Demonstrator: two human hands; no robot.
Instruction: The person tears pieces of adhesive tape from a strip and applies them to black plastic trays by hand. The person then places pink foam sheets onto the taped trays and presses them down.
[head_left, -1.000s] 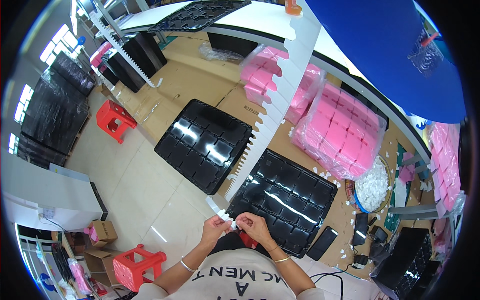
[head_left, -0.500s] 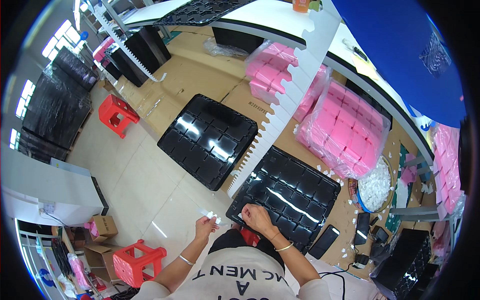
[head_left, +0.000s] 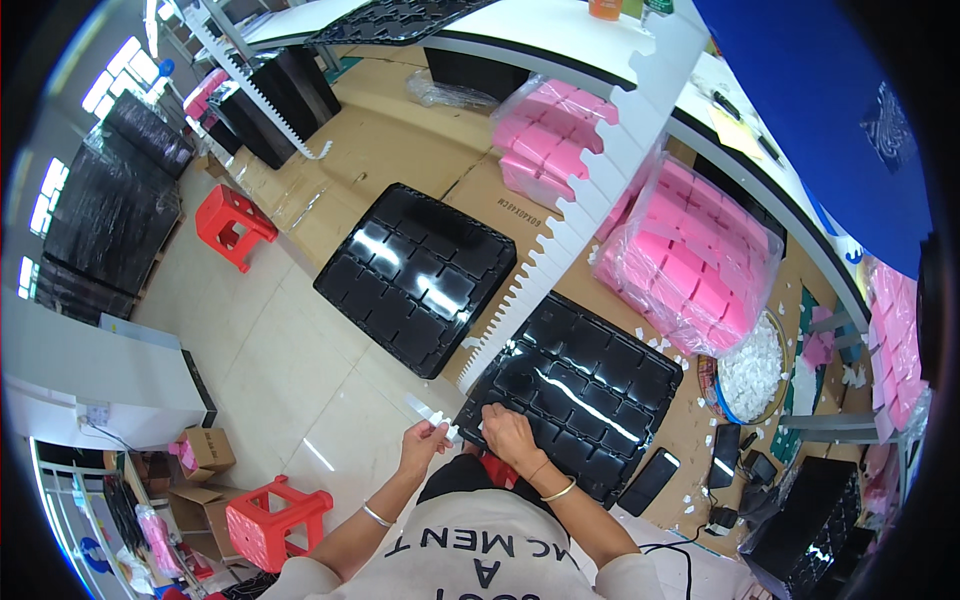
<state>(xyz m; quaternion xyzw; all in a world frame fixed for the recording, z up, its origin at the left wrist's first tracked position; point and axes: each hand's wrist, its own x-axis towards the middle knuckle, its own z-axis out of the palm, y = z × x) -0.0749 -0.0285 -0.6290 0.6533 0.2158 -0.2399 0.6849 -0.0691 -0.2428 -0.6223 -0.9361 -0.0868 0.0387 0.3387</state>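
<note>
My left hand (head_left: 427, 447) is closed in a pinch on a small white notched piece (head_left: 437, 418), just off the near left corner of a black plastic tray (head_left: 600, 385). Over that same corner rests my right hand (head_left: 508, 436), its fingers curled together. Whatever those fingertips hold, if anything, is hidden beneath them. The tray has shallow moulded compartments and a shiny surface. A second black tray (head_left: 415, 280) of the same kind lies farther off to the left. Between the two trays runs a long white toothed strip (head_left: 560, 240).
Pink foam blocks in clear plastic (head_left: 690, 265) stand right of the trays. A round basket (head_left: 750, 370) holds many small white pieces, with more scattered on the cardboard. A dark phone (head_left: 650, 482) lies beside the near tray. Red stools (head_left: 280, 525) stand on the tiled floor at left.
My left hand has moved right with the white piece, closer to the tray corner and my right hand. The right hand has shifted only slightly and stays at the tray.
</note>
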